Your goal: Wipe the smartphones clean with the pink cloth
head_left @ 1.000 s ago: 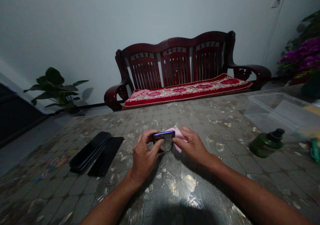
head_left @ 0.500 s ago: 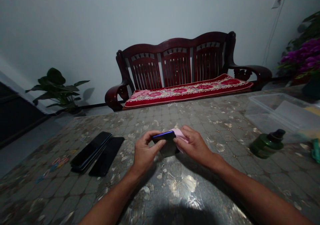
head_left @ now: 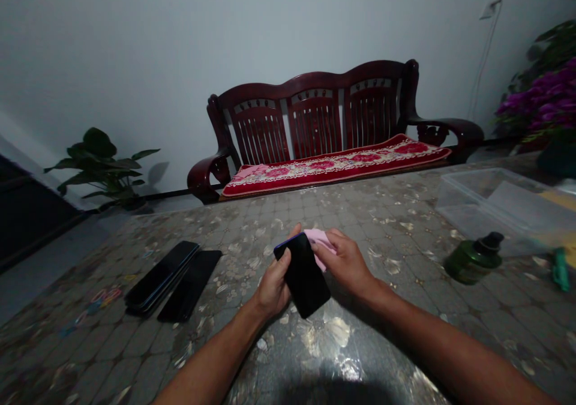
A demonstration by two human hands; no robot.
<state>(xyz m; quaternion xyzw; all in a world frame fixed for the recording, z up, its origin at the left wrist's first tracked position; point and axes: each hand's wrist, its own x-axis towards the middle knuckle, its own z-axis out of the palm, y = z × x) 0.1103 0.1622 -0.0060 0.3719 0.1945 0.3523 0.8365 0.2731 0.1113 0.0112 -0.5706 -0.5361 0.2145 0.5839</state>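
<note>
A black smartphone (head_left: 306,280) with a blue-purple edge is held above the table, its dark screen facing me. My left hand (head_left: 275,282) grips it from the left side, thumb on the front and fingers behind. In my right hand (head_left: 347,260) is a pink cloth (head_left: 320,238), pinched close to the phone's upper right edge; whether the cloth touches the phone I cannot tell. To the left lie stacked phones (head_left: 162,276), and a further black phone (head_left: 191,285) rests beside them.
A green bottle (head_left: 473,261) with a black top stands at right, near a clear plastic box (head_left: 468,204). A green object (head_left: 560,270) lies at the right edge. Small coloured loops (head_left: 101,297) lie far left. Behind the patterned table (head_left: 360,213) is a wooden bench (head_left: 315,117).
The phone has turned from nearly edge-on to showing its screen upright towards me. My left hand has shifted down its left side, while the cloth stays by its upper right edge.
</note>
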